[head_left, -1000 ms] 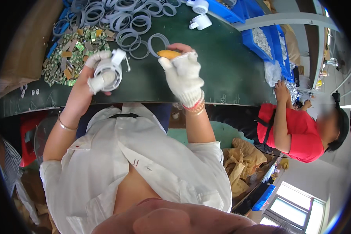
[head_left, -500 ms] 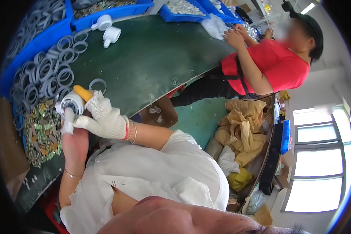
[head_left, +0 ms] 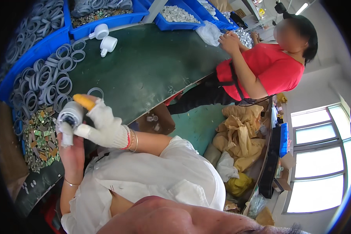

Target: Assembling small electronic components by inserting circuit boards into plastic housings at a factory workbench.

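Between my two hands is a white round plastic housing [head_left: 71,112] with a dark, hollow inside facing me. My left hand [head_left: 71,156], bare at the palm, grips it from below, fingers partly hidden; a white covering shows at the thumb. My right hand [head_left: 105,126] wears a white knitted glove with an orange cover on one finger. Its thumb and fingers close on the housing's right side. Just beyond lies a loose grey ring [head_left: 95,92]. Further off on the green table [head_left: 144,62], two similar white housings with short stems [head_left: 108,45] lie side by side.
Grey rings [head_left: 46,78] are heaped at the left, above a pile of small green circuit boards [head_left: 39,140]. Blue bins [head_left: 109,20] line the back. Across the table's right edge a person in red [head_left: 267,70] stands working. A cardboard box [head_left: 160,121] sits below the edge.
The housing has tipped, so its dark hollow shows more plainly. Both hands have shifted slightly down and stay on it. The view has shifted a little.
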Demonstrator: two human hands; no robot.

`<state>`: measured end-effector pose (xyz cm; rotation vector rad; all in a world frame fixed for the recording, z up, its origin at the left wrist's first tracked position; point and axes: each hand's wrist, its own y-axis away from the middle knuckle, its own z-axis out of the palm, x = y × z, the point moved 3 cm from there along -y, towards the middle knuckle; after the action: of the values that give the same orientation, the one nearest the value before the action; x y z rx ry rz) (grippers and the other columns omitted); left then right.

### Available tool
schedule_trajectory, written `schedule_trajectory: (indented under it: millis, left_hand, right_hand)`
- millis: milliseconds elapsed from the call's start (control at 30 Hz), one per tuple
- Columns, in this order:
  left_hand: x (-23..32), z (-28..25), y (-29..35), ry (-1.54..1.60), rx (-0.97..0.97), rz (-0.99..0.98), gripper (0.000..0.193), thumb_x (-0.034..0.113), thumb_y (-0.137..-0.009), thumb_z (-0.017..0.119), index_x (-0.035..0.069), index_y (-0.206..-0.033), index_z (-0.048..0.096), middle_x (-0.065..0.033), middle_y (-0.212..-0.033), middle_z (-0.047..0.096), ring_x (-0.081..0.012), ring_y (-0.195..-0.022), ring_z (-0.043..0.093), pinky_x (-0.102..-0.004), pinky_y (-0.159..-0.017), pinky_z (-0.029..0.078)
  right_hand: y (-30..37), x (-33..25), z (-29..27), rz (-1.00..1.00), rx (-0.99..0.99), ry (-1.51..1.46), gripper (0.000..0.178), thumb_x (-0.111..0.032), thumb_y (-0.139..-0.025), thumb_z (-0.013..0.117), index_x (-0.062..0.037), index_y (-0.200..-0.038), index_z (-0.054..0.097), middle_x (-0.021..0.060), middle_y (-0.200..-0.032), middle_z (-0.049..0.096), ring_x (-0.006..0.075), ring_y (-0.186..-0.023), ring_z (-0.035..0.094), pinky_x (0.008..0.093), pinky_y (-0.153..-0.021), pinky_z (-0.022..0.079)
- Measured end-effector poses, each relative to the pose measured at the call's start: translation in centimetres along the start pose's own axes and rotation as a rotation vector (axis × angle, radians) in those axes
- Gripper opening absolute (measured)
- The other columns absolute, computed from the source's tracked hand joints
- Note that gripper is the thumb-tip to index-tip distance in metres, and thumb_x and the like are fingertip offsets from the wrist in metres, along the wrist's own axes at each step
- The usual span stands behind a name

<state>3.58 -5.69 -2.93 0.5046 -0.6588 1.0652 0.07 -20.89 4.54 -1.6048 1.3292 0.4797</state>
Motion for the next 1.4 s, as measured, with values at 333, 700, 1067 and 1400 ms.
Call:
schedule_trajectory:
  millis: [333,700,1067,1400]
  left_hand:
    - [1.9,1.2,3.4,-0.282,-0.257,-0.342,0.063,0.019,-0.088,0.066,0.006,-0.14,0.033,-0.0127,-0.128,0.053,-0.019,-0.113,0.056,-0.0329,-0.096,0.047]
    - [3.5,0.1,2.4,-0.164,0.005,-0.426,0.069,0.018,-0.082,0.073,0.014,-0.14,0.037,-0.0122,-0.121,0.054,-0.0251,-0.099,0.064,-0.0388,-0.088,0.053]
    - [7.7,2.6,3.0,-1.343,-0.472,0.043,0.063,0.018,-0.068,0.081,0.012,-0.126,0.059,-0.0118,-0.114,0.06,-0.031,-0.099,0.06,-0.0357,-0.084,0.048]
    - [6.4,2.8,2.8,-1.525,-0.182,0.09,0.058,0.019,-0.076,0.077,0.017,-0.131,0.057,-0.0107,-0.109,0.061,-0.0269,-0.091,0.064,-0.0345,-0.081,0.051]
  right_hand:
    - [0.2,0.4,-0.8,0.05,-0.678,0.238,0.059,-0.043,-0.075,0.07,-0.0019,-0.118,0.062,0.0258,-0.099,0.063,0.0386,-0.092,0.061,0.0442,-0.084,0.049]
    - [-1.0,6.2,-1.3,0.037,-0.224,0.588,0.022,-0.024,-0.079,0.072,-0.0027,-0.078,0.065,0.0184,-0.088,0.063,0.0368,-0.085,0.061,0.0442,-0.075,0.05]
    - [-0.5,1.2,-3.9,0.013,-0.533,0.065,0.043,-0.02,-0.071,0.081,-0.0095,-0.109,0.062,0.0046,-0.11,0.062,0.0302,-0.103,0.052,0.0399,-0.085,0.046]
    - [-0.5,0.9,-0.9,-0.362,-0.447,0.565,0.034,-0.041,-0.08,0.068,-0.0075,-0.085,0.072,0.0067,-0.095,0.067,0.0272,-0.077,0.06,0.0399,-0.071,0.047]
